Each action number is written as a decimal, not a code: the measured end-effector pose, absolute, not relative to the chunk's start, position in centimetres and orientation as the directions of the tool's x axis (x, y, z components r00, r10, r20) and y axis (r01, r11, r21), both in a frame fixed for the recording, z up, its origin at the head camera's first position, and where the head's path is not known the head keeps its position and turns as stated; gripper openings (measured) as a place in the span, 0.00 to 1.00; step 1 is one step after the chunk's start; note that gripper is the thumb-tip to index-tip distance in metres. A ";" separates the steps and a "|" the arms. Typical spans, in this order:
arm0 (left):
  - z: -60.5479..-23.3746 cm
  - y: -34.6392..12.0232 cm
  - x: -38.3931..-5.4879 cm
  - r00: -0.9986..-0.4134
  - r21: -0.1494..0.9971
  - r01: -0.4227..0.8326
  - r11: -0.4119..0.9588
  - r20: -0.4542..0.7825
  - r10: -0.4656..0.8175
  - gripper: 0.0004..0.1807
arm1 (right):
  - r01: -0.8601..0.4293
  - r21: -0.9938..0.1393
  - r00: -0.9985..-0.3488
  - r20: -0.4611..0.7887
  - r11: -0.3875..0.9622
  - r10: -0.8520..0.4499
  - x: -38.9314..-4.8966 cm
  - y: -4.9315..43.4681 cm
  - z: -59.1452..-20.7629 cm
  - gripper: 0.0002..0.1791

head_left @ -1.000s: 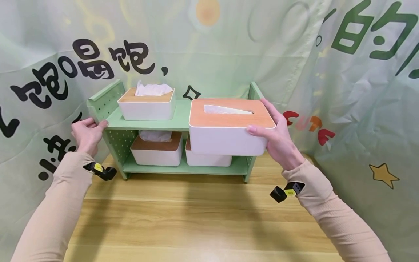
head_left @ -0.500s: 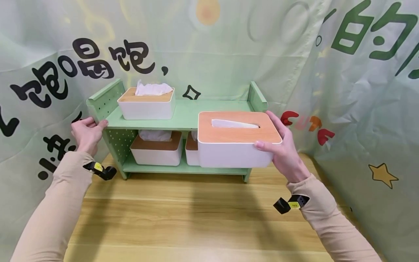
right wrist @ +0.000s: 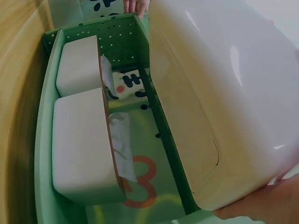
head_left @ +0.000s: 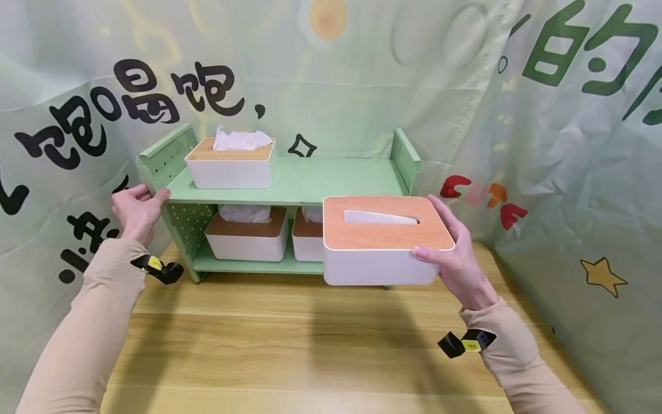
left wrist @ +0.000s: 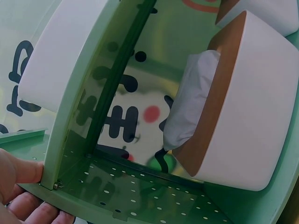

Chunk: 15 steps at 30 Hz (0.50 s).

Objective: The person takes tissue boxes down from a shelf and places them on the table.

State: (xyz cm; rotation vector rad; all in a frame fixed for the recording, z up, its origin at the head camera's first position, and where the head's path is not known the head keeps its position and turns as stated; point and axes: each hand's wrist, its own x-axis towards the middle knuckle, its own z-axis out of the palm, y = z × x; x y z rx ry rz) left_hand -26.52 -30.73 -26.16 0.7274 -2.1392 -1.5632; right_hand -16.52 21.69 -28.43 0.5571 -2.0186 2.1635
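My right hand (head_left: 462, 267) grips the right end of a white tissue box (head_left: 380, 267) with a wood-look lid, thumb on its front. It is held in front of the green two-tier shelf (head_left: 331, 178), over the table, and hides part of the lower tier. In the right wrist view its pale underside (right wrist: 201, 126) shows. At the shelf's left end, my left hand (head_left: 138, 213) holds the side panel (left wrist: 126, 196), thumb at the upper board's front corner and fingers curled behind the panel.
Another tissue box (head_left: 230, 172) sits on the upper tier's left, tissue sticking out. Two more, a left one (head_left: 248, 244) and a right one (head_left: 308, 247), stand on the lower tier. The wooden table (head_left: 248, 345) lies in front; printed cloth (head_left: 331, 75) hangs behind.
The tissue box in my right hand has moved down, toward me and slightly right, uncovering the right part of the upper tier. My left hand has stayed on the shelf.
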 end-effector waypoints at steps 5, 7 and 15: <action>-26.2 -30.7 -26.5 -0.786 0.960 -0.165 0.228 0.012 -0.618 0.31 | -0.338 -0.937 -0.925 0.349 -0.090 -0.154 -16.0 22.2 -29.6 0.50; -26.2 -30.7 -26.4 -0.787 0.961 -0.158 0.228 0.017 -0.617 0.31 | -0.341 -0.935 -0.924 0.352 -0.093 -0.151 -16.0 22.3 -30.1 0.50; -26.2 -30.7 -26.4 -0.789 0.963 -0.155 0.219 0.013 -0.614 0.31 | -0.347 -0.933 -0.923 0.358 -0.096 -0.143 -15.7 23.6 -32.5 0.51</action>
